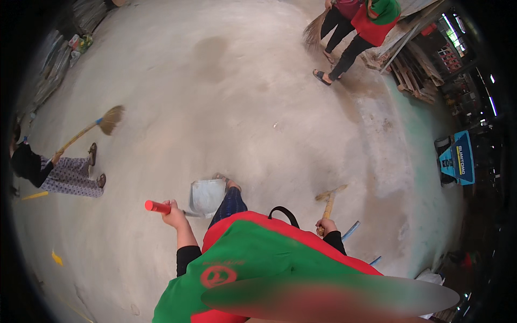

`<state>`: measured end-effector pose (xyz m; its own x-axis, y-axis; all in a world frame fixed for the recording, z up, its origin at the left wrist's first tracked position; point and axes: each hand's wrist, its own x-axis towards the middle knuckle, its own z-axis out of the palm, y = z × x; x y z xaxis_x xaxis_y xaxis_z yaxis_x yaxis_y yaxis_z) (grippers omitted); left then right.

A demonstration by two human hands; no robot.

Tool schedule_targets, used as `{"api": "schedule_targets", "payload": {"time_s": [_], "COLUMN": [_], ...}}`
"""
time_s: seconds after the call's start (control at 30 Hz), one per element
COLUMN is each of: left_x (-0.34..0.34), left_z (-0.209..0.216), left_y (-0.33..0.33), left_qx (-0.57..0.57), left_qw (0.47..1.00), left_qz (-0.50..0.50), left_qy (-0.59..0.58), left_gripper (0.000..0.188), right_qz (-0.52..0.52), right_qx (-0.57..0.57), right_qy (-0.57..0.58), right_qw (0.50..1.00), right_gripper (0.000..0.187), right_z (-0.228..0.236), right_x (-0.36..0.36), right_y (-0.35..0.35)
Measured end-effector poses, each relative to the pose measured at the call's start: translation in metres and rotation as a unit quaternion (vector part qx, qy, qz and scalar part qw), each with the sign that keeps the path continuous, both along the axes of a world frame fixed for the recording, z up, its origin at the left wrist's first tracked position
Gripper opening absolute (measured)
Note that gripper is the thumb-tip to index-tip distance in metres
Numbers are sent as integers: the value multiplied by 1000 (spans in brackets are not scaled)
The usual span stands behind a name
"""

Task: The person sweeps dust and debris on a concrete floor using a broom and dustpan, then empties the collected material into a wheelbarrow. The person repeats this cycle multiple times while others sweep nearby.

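My left hand (174,216) is closed round the red-ended handle (156,206) of a long-handled dustpan. The grey metal pan (205,198) is close to the floor beside my foot, just right of that hand. In my right hand (328,226) is the light wooden handle of a short broom (328,206), gripped with the fingers wrapped round it. Its tan head (331,192) points away from me over the concrete, well to the right of the pan and apart from it.
To the left, a person in patterned trousers (70,171) holds a straw broom (112,119). Two people stand at the far right, one with a large broom (314,33). Wooden pallets (412,75) and a blue machine (458,158) line the right side. Blue rod-like pieces (351,230) show near my right arm.
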<state>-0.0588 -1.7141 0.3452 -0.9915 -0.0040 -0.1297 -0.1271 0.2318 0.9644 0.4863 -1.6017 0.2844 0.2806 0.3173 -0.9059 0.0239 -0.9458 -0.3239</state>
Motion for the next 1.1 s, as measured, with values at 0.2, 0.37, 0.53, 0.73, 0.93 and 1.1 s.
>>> {"api": "schedule_targets", "payload": {"time_s": [0.2,0.37,0.53,0.73,0.93,1.1], "left_x": [-26,-50,-58,-64,-63,-44], "left_z": [-4,-6,-7,1,9,20], "left_y": [36,54,63,78,102,126], "left_qx": [-39,-38,-31,-8,-40,-15], "left_qw": [999,998,998,1000,999,997], "left_qz": [26,41,47,19,35,70], "left_qy": [-9,-7,-38,7,0,-3], "left_gripper": [20,20,18,12,9,14], "right_qz": [172,449,706,678,747,737], "right_qx": [-83,-19,88,48,95,134], "right_qy": [33,11,47,52,-33,-126], "right_qw": [981,893,702,732,657,650], "right_gripper": [11,12,16,20,28,30], "right_z": [-15,-3,7,24,32,55], "right_x": [-69,-195,-331,-411,-368,-246], "right_y": [80,144,185,203,243,293]}}
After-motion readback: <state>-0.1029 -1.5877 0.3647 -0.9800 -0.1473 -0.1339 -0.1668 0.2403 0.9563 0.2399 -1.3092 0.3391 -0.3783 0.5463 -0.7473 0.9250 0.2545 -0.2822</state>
